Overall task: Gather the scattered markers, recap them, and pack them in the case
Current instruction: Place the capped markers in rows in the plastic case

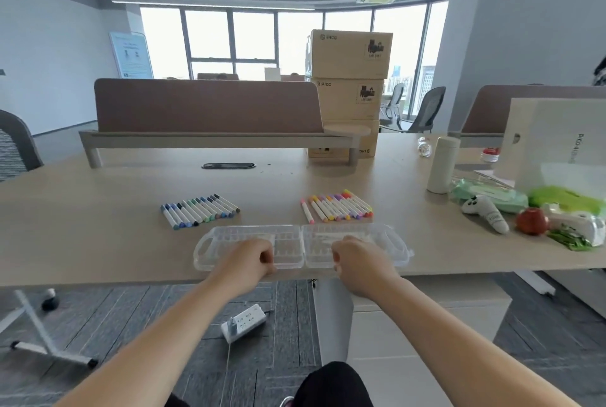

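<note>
left grip (252, 259) and right grip (355, 259): both curled on the near rim of the open clear case (295, 236), one per half. can't tell if you're pinching it or just resting. case is empty, flat at the bench (98, 210) front edge. blue-green markers (200, 211) sit just behind it on the left, pink-orange markers (337, 208) on the right; caps look on. suggest pinning the case with one hand and feeding a few at a time, lined up with the slots. bench's right end is cluttered: bottle (442, 164), apple (532, 221). stacked cartons (351, 78) behind.
</note>
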Available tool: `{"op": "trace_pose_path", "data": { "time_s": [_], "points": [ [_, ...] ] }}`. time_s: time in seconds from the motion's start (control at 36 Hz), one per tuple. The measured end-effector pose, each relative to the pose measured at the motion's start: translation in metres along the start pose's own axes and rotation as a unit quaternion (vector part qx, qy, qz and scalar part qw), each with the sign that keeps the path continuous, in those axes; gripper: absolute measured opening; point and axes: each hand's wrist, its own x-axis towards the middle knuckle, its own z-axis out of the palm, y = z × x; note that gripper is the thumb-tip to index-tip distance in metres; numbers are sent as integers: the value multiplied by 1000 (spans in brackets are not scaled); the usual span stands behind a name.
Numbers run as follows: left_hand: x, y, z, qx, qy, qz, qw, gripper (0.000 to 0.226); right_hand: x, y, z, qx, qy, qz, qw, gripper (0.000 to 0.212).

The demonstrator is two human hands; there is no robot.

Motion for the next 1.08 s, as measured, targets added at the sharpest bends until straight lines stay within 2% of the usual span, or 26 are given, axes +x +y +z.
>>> {"op": "trace_pose_path", "data": {
  "time_s": [0.22, 0.42, 0.67, 0.92, 1.08],
  "points": [
    [7, -2, 4, -27, -36, -13, 999, 18, 0, 6, -3, 56, -24, 8, 998, 17],
    [12, 13, -1, -26, -5, -15, 1000, 27, 2, 14, -1, 117, -19, 35, 992, 18],
    [59, 46, -1, -68, 7, 8, 998, 32, 42, 49, -1, 43, 66, 94, 992, 23],
    [143, 67, 21, -85, 17, 35, 996, 29, 127, 100, 8, 38, 59, 176, 982, 8],
    [176, 77, 29, -92, -1, 52, 994, 25, 174, 126, 17, 31, 56, 198, 978, 13]
  ]
}}
